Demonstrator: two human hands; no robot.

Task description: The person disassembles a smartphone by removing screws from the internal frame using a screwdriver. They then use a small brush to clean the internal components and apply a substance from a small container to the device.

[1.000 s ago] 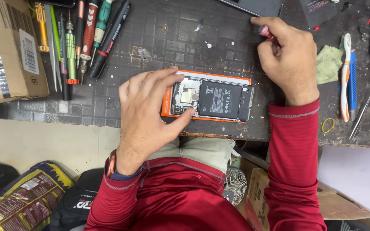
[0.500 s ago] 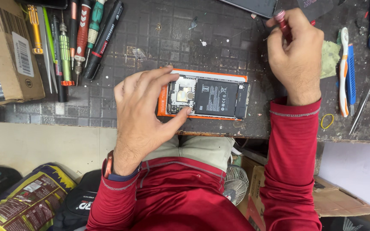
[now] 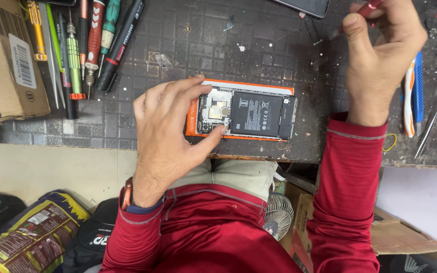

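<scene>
My left hand [image 3: 170,129] rests on the phone [image 3: 246,114]. The phone lies flat on the dark mat [image 3: 203,45], near the front edge of the table, right in front of me. Its back is off, so I can see the black battery [image 3: 256,114] and the small parts inside. It sits on an orange card [image 3: 192,119] that peeks out around it. My left thumb presses the near edge of the phone and my fingers curl over its left end, so that hand pins it down. The rest of the phone sticks out to the right of my hand. My right hand [image 3: 380,55] is up and off to the right, well apart from the phone. Its fingers are closed around a red tool [image 3: 367,8] and only the top of the tool shows. To the left of my left hand lie many screwdrivers [image 3: 89,45] in a row, next to a box [image 3: 3,60]. To the right of my right hand lie a toothbrush [image 3: 410,98] and tweezers [image 3: 431,124].
</scene>
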